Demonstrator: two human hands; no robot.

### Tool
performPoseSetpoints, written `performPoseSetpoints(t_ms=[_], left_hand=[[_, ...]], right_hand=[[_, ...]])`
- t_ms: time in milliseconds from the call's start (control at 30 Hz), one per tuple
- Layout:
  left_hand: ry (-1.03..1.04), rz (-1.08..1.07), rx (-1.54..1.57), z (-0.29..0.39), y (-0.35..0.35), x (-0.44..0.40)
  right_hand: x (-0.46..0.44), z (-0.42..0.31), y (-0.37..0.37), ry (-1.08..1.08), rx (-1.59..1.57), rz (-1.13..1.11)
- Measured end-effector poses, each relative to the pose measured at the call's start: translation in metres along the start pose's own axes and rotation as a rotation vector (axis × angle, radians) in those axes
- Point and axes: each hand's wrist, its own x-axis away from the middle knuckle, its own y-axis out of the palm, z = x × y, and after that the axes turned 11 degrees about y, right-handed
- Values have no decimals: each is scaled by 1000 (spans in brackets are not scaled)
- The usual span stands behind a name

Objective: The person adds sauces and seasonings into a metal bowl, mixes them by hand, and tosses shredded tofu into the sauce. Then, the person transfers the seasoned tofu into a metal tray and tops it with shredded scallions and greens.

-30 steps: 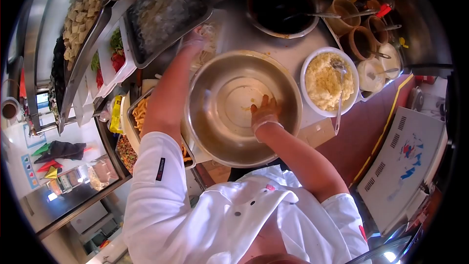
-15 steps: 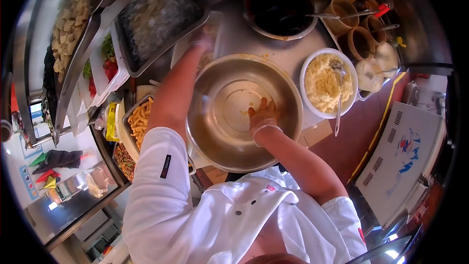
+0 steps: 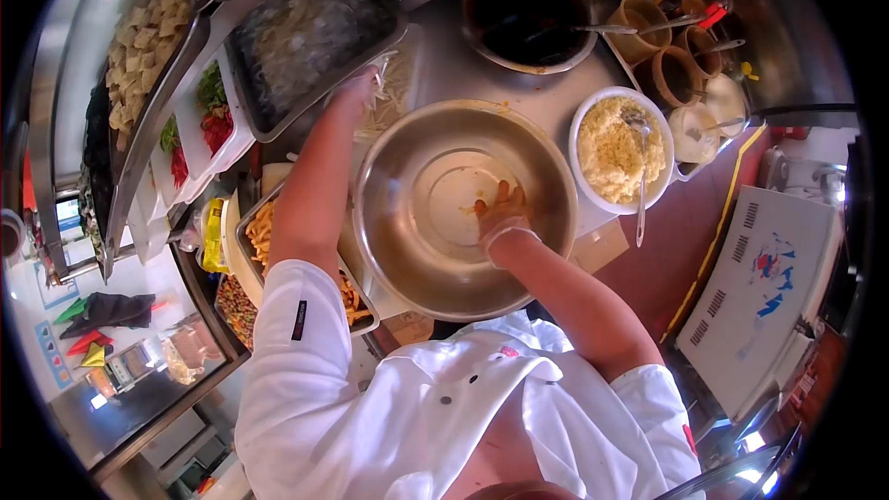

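Note:
A large steel bowl (image 3: 407,259) stands in front of my body, with small yellowish bits on its bottom. My right hand (image 3: 506,215), in a clear glove, is inside the bowl on its right side, fingers spread and holding nothing. Beyond the bowl's upper left rim, my left hand (image 3: 359,91), also gloved, reaches to a clear container of pale shreds (image 3: 396,83). Its fingers are partly hidden beside the dark tray's edge, and whether they grip any shreds cannot be made out.
A dark tray of translucent noodles (image 3: 301,28) overhangs the left arm. Up ahead is a bowl of dark sauce (image 3: 528,14) with a ladle. At right are a white bowl of yellowish mash (image 3: 616,153) with a spoon, and brown pots (image 3: 671,77). Fried strips (image 3: 259,233) lie left.
The left hand, blurred half a second ago, now shows more sharply at the container of shreds. The right hand stays inside the bowl. The view has shifted slightly.

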Motion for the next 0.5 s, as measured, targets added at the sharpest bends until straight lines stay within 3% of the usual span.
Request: performPoseSetpoints(t_ms=[133, 200, 267, 400, 500], left_hand=[[-12, 39, 369, -39, 8, -14], [-110, -45, 381, -48, 2, -21], [-80, -145, 555, -56, -6, -8], [-175, -126, 952, -123, -29, -21], [-312, -114, 1048, -66, -65, 69]], right_hand=[[1, 2, -2, -13, -38, -6], [-2, 2, 3, -27, -78, 11], [-4, 3, 7, -76, 22, 39], [1, 0, -1, -113, 132, 35], [12, 3, -14, -196, 125, 40]])
